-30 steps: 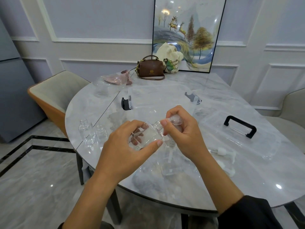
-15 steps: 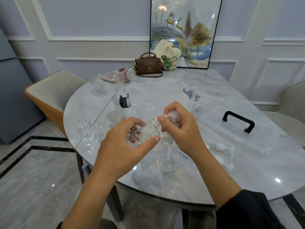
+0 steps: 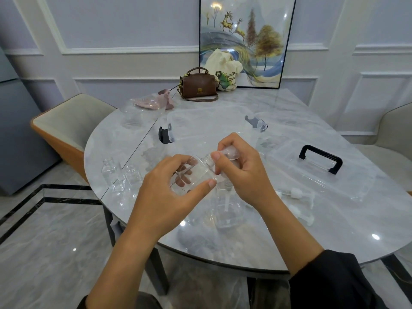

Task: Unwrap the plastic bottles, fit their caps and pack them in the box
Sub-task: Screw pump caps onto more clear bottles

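You hold a clear plastic bottle (image 3: 192, 175) above the near middle of the table. Its long axis is tilted, with the base down toward your left and the neck up toward your right. Your left hand (image 3: 169, 195) grips its body, thumb along the near side and fingers curled behind. Your right hand (image 3: 245, 172) pinches a clear cap (image 3: 230, 152) at the bottle's neck between thumb and curled fingers; whether the cap is seated cannot be told. The surface is a round grey marble table (image 3: 323, 230) in a panelled room with a polished stone floor. Two uncapped bottles (image 3: 109, 172) stand upright near the left edge. White pump caps (image 3: 296, 194) lie to your right. A clear box (image 3: 207, 121) with black latches sits open-topped beyond your hands; its contents cannot be made out. Its lid (image 3: 312, 175), with a black handle, lies to the right. A brown handbag (image 3: 198, 88) and a framed picture (image 3: 245, 41) stand at the far edge.
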{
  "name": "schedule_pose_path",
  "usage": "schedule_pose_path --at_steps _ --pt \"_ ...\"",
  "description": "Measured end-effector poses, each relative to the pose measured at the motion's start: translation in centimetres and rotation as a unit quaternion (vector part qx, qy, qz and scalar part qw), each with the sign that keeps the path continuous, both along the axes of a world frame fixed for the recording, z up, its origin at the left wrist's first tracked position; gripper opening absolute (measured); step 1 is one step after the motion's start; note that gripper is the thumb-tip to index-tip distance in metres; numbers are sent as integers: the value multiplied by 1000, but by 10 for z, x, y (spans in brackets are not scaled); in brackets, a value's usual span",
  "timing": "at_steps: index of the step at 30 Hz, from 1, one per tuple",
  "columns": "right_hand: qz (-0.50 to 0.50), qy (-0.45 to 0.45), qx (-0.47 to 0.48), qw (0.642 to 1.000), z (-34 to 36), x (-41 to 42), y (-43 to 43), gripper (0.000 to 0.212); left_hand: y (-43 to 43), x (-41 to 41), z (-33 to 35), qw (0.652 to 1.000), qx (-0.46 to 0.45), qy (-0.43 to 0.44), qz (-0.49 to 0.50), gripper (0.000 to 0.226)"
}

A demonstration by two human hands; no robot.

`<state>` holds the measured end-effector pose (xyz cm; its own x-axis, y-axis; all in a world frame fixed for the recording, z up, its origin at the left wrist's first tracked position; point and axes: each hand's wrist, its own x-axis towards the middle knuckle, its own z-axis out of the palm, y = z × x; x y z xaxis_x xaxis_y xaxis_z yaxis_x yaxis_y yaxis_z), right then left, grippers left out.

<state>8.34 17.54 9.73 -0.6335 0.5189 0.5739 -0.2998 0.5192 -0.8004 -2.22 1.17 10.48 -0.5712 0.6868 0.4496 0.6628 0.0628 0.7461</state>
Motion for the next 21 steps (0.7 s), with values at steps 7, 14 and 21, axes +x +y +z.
schedule_pose_path --at_steps 7,14,21 --pt "2 9 -11 1000 1 1 -1 15 4 -1 1 1000 5 -9 -10 45" --pt "-27 6 12 1000 -1 -1 0 22 -4 -4 -2 1000 3 -3 -4 44" --pt "-31 0 17 999 0 0 -1 20 -3 -5 -3 1000 -11 4 -3 47"
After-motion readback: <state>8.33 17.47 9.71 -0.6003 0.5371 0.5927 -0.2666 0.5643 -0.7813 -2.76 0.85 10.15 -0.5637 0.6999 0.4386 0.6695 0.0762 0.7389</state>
